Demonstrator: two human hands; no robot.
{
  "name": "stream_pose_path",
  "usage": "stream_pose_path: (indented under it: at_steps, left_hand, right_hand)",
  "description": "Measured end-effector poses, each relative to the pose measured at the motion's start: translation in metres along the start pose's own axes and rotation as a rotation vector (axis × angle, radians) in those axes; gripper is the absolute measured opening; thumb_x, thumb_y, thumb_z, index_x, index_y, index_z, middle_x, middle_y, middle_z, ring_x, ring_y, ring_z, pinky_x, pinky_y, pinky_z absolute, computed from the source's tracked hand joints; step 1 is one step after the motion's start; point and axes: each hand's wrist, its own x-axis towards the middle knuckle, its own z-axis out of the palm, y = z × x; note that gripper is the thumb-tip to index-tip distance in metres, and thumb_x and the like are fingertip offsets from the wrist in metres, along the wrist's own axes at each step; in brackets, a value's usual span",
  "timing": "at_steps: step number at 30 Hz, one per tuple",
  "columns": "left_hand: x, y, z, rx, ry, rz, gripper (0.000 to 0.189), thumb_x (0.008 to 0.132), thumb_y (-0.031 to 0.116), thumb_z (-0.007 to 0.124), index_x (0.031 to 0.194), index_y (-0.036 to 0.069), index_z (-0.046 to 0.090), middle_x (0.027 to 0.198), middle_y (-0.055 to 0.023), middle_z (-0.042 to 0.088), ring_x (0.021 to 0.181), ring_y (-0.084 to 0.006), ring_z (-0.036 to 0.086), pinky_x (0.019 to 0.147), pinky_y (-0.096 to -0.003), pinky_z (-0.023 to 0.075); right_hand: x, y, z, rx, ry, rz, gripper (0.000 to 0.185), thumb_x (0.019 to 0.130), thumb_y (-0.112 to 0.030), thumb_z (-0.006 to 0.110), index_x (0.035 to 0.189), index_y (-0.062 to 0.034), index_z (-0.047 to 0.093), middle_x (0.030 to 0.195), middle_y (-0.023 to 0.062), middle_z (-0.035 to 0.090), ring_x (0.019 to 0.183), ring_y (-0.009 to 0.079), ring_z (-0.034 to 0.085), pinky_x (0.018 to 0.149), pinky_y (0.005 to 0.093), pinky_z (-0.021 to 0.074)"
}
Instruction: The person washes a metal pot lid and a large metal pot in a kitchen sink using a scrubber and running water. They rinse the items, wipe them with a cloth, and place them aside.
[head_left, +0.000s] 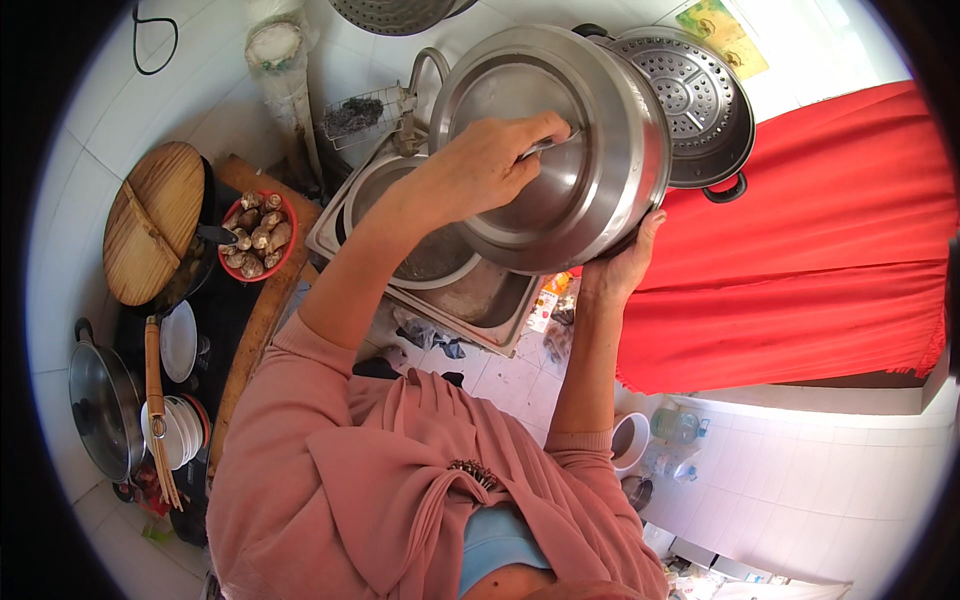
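Note:
My left hand (480, 169) grips the small handle at the centre of a large domed stainless steel lid (525, 217). The lid is tilted, with its top facing me, above the right part of the sink. Under its lower right edge, my right hand (619, 262) supports the rim with the thumb up along the side. What lies behind the lid is hidden. Below it a round metal basin (439, 262) rests in the stainless steel sink (499, 304), partly covered by my left forearm. A curved faucet (429, 60) rises behind the basin.
A steamer pot with a perforated insert (682, 90) stands beside a red cloth (795, 262) at right. Left, the counter holds a red bowl of taro-like roots (259, 236), a wok with a wooden lid (154, 225), stacked plates (176, 431) and a glass-lidded pan (105, 412).

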Motion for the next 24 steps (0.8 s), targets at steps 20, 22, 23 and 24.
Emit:
stream_pose_path:
  at_steps: [20,22,23,24]
  left_hand:
    - [-0.0003,-0.0014,0.0035,-0.063,-0.010,-0.096,0.029,0.087,0.004,0.053,0.115,0.008,0.047,0.086,-0.0097,0.063,0.058,-0.0171,0.048,0.056,-0.0302,0.0392]
    - [0.0000,0.0001,0.0043,-0.063,-0.001,-0.091,0.031,0.087,0.004,0.053,0.116,0.009,0.045,0.085,-0.0106,0.063,0.059,-0.0174,0.048,0.056,-0.0302,0.0392]
    - [0.0001,0.0006,0.0049,-0.064,0.004,-0.082,0.032,0.087,0.004,0.053,0.117,0.010,0.045,0.085,-0.0111,0.063,0.059,-0.0176,0.048,0.056,-0.0303,0.0392]
    - [-0.0001,0.0009,0.0054,-0.065,0.009,-0.073,0.033,0.087,0.004,0.053,0.118,0.010,0.044,0.084,-0.0116,0.063,0.059,-0.0179,0.048,0.056,-0.0304,0.0392]
  right_hand:
    - [-0.0014,0.0006,-0.0022,0.010,0.035,-0.047,0.055,0.095,-0.043,0.052,0.126,0.0028,0.048,0.126,0.0104,0.054,0.114,0.0226,0.052,0.099,0.0378,0.0397]
    - [-0.0010,0.0004,-0.0031,0.015,0.038,-0.049,0.056,0.095,-0.043,0.052,0.126,0.0029,0.048,0.127,0.0105,0.053,0.115,0.0227,0.051,0.100,0.0380,0.0392]
    - [-0.0008,0.0003,-0.0037,0.015,0.038,-0.051,0.056,0.095,-0.043,0.052,0.127,0.0030,0.048,0.127,0.0105,0.053,0.115,0.0227,0.051,0.100,0.0380,0.0389]
    - [-0.0009,0.0000,-0.0042,0.016,0.038,-0.053,0.056,0.095,-0.043,0.052,0.127,0.0030,0.047,0.128,0.0105,0.053,0.115,0.0228,0.051,0.100,0.0381,0.0387]
